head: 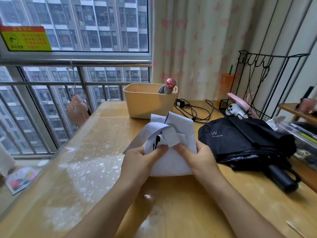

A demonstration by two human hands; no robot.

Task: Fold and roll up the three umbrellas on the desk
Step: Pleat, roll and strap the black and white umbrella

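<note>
— What is being worked, and where?
— On the desk, open room is left at the near and left sides. The black umbrella is lying loose at the right, unrolled. The pale umbrella is held mid-desk; gathering its cloth into folds is judged the step in hand. The bin is set just beyond it.
— And the grips?
— Bunched cloth is clutched by the left grip and the right grip. The flaps are next to be smoothed, then wound tight.

Glossy wooden desk, matt pale cloth umbrella, smooth beige plastic bin
</note>
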